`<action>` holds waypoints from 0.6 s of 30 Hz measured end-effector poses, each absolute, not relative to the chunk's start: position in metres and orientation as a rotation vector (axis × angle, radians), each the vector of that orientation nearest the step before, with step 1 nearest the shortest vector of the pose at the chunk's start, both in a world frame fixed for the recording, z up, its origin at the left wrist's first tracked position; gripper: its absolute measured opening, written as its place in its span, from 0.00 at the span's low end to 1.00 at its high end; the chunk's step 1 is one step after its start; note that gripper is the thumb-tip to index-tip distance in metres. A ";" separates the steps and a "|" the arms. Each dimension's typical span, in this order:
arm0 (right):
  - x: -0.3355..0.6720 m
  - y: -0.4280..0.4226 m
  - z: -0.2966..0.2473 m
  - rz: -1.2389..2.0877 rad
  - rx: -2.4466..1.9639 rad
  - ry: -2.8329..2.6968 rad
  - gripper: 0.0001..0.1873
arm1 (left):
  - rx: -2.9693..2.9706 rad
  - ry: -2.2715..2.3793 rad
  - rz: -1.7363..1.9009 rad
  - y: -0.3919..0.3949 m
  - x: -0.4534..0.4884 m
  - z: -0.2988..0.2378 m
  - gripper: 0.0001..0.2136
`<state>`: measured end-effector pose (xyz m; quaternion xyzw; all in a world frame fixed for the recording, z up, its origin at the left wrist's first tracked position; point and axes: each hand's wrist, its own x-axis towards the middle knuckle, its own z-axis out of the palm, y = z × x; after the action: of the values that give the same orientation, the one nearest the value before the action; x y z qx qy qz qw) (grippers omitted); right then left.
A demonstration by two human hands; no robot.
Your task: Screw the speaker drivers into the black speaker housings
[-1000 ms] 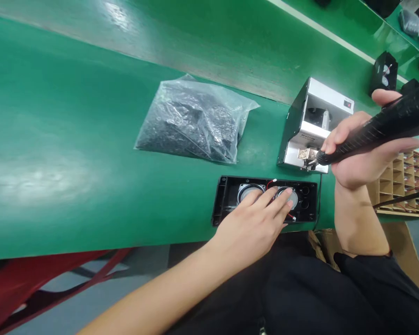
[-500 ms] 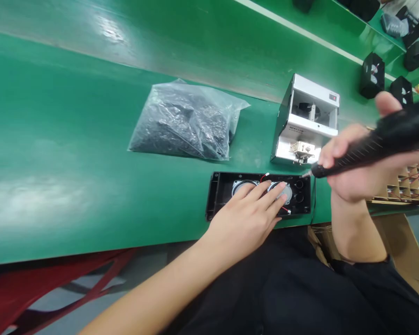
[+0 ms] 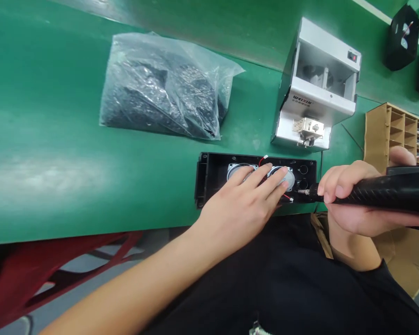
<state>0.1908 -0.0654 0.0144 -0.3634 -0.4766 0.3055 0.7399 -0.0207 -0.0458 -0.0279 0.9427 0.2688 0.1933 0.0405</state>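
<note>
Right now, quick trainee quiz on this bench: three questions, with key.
1. Which hand holds the black electric screwdriver?
2. True or false: the left hand rests on the two round speakers inside the black case.
3. Fill in the blank: the word printed on the front of the screw feeder is ____.

Key: 1. The right hand. 2. True. 3. WEIXIN.

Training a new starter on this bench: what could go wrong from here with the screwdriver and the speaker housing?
The bit of the electric screwdriver in the right hand sits beside the red wire in the black speaker housing, so a slip could nick it. The fingertips of the left hand rest on the round speaker near that bit, so a slip might jab them. Their pressure could perhaps also dent the speaker.
</note>
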 end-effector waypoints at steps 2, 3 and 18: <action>0.192 -0.066 0.012 0.683 -0.808 -1.066 0.37 | 2.877 0.825 0.594 -0.046 -0.021 -0.026 0.16; 0.193 -0.066 0.011 0.680 -0.817 -1.072 0.38 | 2.873 0.826 0.596 -0.046 -0.021 -0.026 0.16; 0.190 -0.063 0.015 0.790 -0.895 -1.039 0.29 | 2.852 0.823 0.575 -0.048 -0.023 -0.029 0.16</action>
<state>0.1902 -0.0633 0.0151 -0.4021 -0.4670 0.3549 0.7031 -0.0226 -0.0475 -0.0285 0.9416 0.2716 0.1900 0.0588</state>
